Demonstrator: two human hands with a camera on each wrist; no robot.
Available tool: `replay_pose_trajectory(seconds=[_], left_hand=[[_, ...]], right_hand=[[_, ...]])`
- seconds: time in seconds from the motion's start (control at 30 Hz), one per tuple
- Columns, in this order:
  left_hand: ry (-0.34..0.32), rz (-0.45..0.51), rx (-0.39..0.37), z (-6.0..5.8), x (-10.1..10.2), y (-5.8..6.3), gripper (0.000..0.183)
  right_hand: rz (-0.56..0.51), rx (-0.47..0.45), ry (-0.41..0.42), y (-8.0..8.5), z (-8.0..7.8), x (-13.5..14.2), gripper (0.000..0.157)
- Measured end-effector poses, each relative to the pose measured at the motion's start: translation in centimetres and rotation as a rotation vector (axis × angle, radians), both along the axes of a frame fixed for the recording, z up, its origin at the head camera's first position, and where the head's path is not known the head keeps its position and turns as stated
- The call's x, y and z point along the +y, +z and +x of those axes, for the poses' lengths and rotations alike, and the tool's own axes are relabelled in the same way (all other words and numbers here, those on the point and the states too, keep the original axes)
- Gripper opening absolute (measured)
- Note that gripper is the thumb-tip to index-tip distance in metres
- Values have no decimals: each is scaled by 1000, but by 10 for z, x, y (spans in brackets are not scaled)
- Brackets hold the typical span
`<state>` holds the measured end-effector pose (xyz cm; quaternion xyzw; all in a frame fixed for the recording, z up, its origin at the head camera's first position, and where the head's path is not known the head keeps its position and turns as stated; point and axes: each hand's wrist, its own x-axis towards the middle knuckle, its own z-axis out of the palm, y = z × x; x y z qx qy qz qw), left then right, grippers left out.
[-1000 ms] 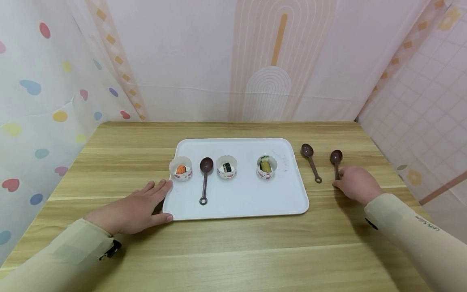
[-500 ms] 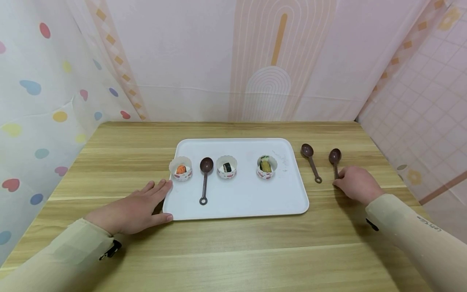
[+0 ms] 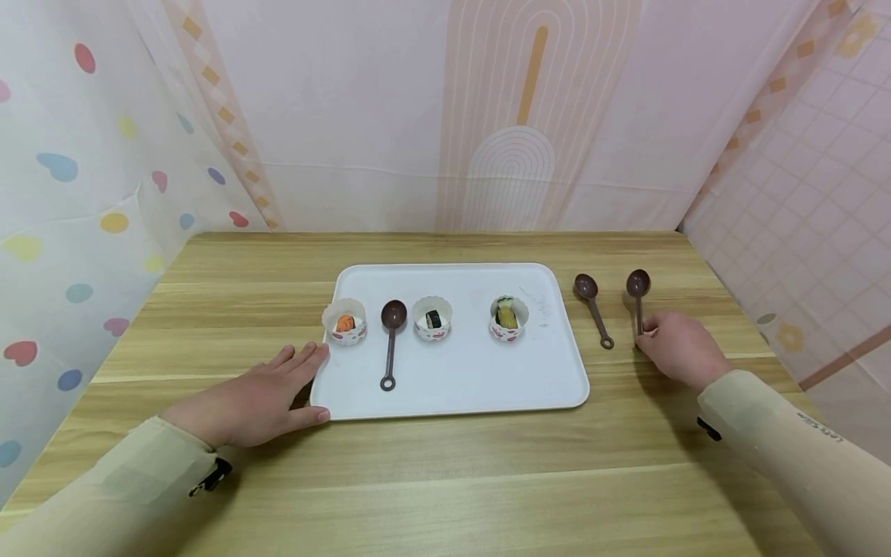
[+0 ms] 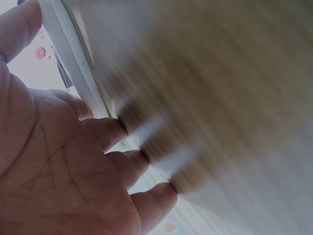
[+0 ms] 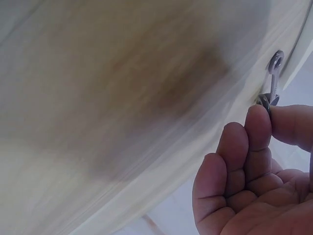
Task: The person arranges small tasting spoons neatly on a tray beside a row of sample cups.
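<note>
My right hand (image 3: 684,350) pinches the handle end of a brown measuring spoon (image 3: 638,283) between thumb and forefinger. That spoon's bowl points away from me, right of the tray. In the right wrist view, the thumb and forefinger meet on the handle's ring end (image 5: 264,102). My left hand (image 3: 257,398) lies with straight fingers against the left edge of the white tray (image 3: 459,387), its thumb at the near corner. The left wrist view shows the fingertips (image 4: 161,193) touching the wooden table (image 4: 234,98).
On the tray stand paper cups with orange-topped sushi (image 3: 346,323), a dark sushi roll (image 3: 434,319) and a yellow-green piece (image 3: 506,316). A second brown spoon (image 3: 393,316) lies among them. Another spoon (image 3: 587,288) lies just right of the tray. Patterned curtains (image 3: 390,116) border the table.
The spoon in my right hand has shifted away from me and slightly left, its bowl now farther up the table. My left hand and the tray have stayed put.
</note>
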<state>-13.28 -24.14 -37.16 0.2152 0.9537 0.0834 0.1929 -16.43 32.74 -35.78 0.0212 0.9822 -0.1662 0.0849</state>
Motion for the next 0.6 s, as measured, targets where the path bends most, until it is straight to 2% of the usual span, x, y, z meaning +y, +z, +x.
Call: replay_pose_trajectory(seconds=[0.17, 0.6], left_hand=[[-3, -2, 4, 0, 0, 1, 107], [-2, 3, -2, 0, 0, 1, 107]], right_hand=[[-59, 11, -13, 2, 1, -3, 30], [-120, 85, 2, 3, 4, -17, 26]])
